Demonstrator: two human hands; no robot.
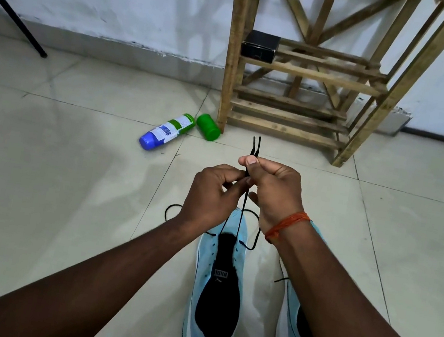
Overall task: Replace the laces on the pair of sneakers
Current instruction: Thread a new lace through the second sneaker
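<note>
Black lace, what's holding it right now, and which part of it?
Both hands pinch the black lace just below its two tips: right hand uppermost, left hand directly beneath.

Cut off by the top edge: the wooden rack [304,73], upper part out of view. Cut off by the left edge: a black pole [14,16]. Too small to read: the print on the bottle [166,131] lying on the floor, and the marking on the black box [260,46]. Hidden behind the left hand [212,193]: the toe of the left sneaker [215,299]. Covered by the right forearm: most of the right sneaker [288,326], toe lost behind the wrist. Concealed inside the pinching fingers of the right hand [273,188]: a stretch of the lace [241,215]. Behind both wrists: parts of a loose black cord [172,206] on the floor; cannot tell where it ends.
</note>
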